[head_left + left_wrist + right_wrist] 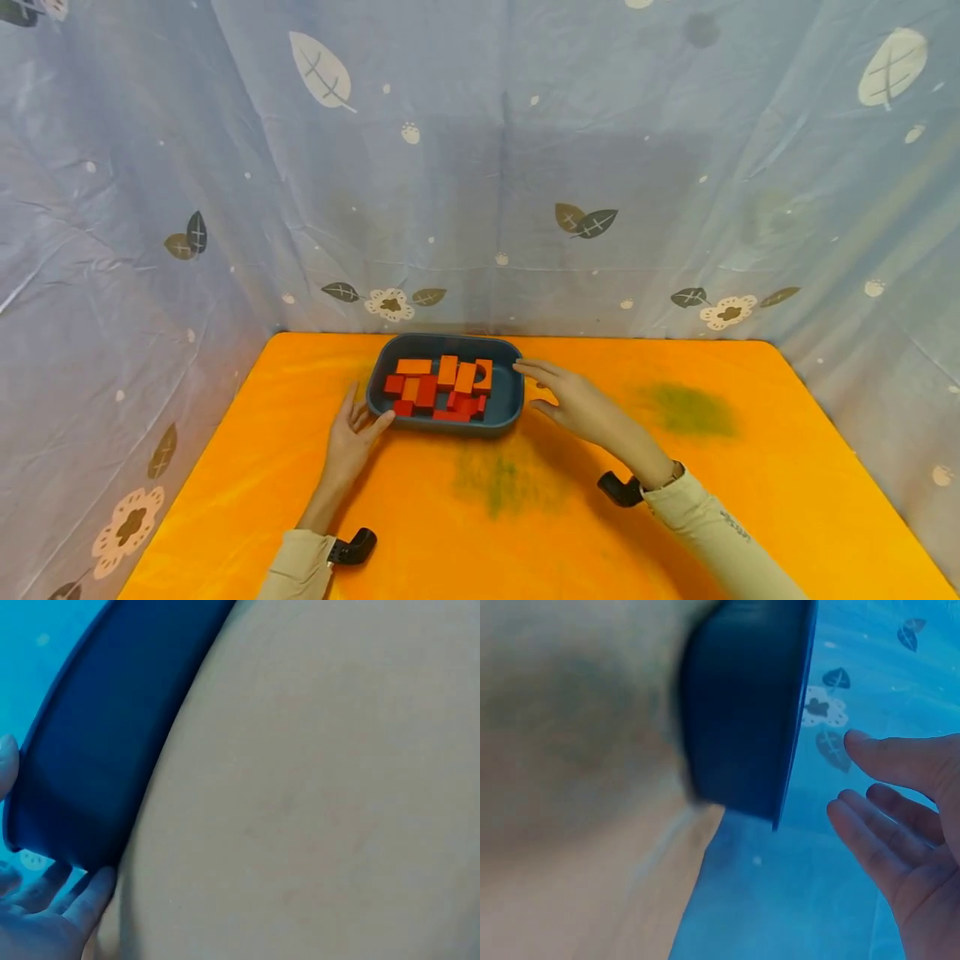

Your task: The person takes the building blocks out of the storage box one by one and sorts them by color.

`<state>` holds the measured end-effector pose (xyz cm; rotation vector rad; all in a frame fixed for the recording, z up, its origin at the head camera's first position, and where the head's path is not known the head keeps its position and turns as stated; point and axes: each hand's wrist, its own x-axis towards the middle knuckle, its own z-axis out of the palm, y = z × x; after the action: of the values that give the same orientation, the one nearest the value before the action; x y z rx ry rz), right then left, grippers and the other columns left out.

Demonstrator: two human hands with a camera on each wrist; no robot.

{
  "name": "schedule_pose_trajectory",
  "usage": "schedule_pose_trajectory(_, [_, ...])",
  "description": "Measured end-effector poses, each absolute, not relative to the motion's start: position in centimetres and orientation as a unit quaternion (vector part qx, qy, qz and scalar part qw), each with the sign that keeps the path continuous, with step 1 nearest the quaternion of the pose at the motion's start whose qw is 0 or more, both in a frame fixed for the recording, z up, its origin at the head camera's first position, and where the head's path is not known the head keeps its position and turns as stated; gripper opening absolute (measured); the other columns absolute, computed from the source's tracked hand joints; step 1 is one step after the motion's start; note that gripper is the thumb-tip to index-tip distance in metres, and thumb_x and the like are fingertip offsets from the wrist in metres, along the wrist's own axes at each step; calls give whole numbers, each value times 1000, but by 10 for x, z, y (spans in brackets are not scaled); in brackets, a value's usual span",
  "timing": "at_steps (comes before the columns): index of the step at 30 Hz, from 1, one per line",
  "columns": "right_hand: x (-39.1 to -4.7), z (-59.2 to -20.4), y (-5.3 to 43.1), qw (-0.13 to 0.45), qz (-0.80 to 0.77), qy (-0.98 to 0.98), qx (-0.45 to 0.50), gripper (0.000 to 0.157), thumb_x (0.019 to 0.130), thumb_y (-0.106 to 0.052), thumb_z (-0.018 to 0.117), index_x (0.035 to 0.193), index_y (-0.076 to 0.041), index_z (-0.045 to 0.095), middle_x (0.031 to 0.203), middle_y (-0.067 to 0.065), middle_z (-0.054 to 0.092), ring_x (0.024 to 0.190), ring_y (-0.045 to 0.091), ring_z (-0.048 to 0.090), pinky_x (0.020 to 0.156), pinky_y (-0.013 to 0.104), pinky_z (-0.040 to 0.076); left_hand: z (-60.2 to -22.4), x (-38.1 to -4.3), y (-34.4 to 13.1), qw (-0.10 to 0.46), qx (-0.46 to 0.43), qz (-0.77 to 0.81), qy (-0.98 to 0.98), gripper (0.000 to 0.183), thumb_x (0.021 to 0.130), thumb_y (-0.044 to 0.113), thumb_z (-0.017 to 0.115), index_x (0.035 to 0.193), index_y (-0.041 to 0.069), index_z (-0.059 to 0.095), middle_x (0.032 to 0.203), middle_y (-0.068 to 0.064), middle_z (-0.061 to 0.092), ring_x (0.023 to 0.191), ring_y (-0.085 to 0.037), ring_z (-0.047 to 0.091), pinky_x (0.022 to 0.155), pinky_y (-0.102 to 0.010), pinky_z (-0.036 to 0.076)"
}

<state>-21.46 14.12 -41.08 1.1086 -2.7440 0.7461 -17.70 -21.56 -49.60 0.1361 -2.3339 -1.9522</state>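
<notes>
A dark blue oblong bin stands on the yellow-orange cloth, holding several red and orange toy building blocks. One orange block has a round cut-out. My left hand is at the bin's near left corner, thumb over the rim and fingers spread along the end wall. In the left wrist view, straight fingertips meet the lower end of the bin. Beyond the right end, my right hand has its fingers loosely extended near the rim. The right wrist view shows a gap between that hand and the bin.
The cloth-covered table reaches back to a pale blue curtain with leaves and flowers, which also hangs at both sides. Greenish patches mark the cloth. Black wrist cameras sit below each hand.
</notes>
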Motion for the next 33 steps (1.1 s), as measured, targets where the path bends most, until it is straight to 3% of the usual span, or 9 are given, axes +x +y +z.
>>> schedule_pose_trajectory(5, [-246,-410,110,16,231,-898,374,52,89,-4,71,138,-4,54,141,14,52,112,30,62,89,39,54,-500,-178,-215,74,44,-636,-767,76,91,24,72,154,9,31,149,-18,41,134,-37,41,94,-23,49])
schedule_pose_trajectory(8, [-263,-413,94,-13,205,-902,381,48,89,2,68,136,-5,57,139,12,54,112,28,61,86,37,55,-502,-178,-215,83,44,-642,-761,73,90,23,73,152,11,36,147,-18,44,133,-37,42,90,-18,48])
schedule_pose_trajectory(10, [-273,-416,84,-32,185,-904,384,48,88,9,64,134,-4,58,137,11,56,114,28,60,88,37,54,-502,-178,-215,83,47,-646,-757,72,90,22,73,151,13,38,146,-15,45,133,-35,43,91,-19,48])
schedule_pose_trajectory(16, [-296,-431,66,-51,141,-905,398,54,82,23,54,129,-1,61,131,14,60,120,29,57,100,41,47,-501,-178,-213,87,40,-648,-756,71,90,21,73,152,12,37,147,-14,45,133,-33,43,103,-41,45])
schedule_pose_trajectory(20, [-303,-440,62,-63,127,-914,380,52,83,22,54,129,0,61,130,15,60,121,30,56,103,41,45,-501,-178,-211,82,33,-654,-752,71,91,20,72,152,13,36,150,-12,41,135,-34,42,98,-30,48])
schedule_pose_trajectory(24, [-306,-444,63,-46,100,-915,387,42,84,19,58,121,0,66,119,15,65,110,30,61,96,39,50,-500,-178,-209,84,30,-662,-745,70,92,20,71,152,13,35,154,-11,37,137,-34,40,95,-20,47])
schedule_pose_trajectory(29, [-308,-440,65,-26,63,-912,404,16,82,10,70,93,-2,69,90,11,66,85,26,63,77,35,55,-499,-178,-209,82,42,-669,-738,70,92,19,70,152,10,35,155,-12,36,139,-34,38,103,-33,43])
schedule_pose_trajectory(33, [-307,-432,71,-30,55,-908,414,14,78,1,78,83,-4,67,81,7,62,75,21,60,69,30,53,-500,-178,-210,77,50,-667,-740,71,92,20,70,153,9,35,155,-13,36,139,-34,38,104,-38,41])
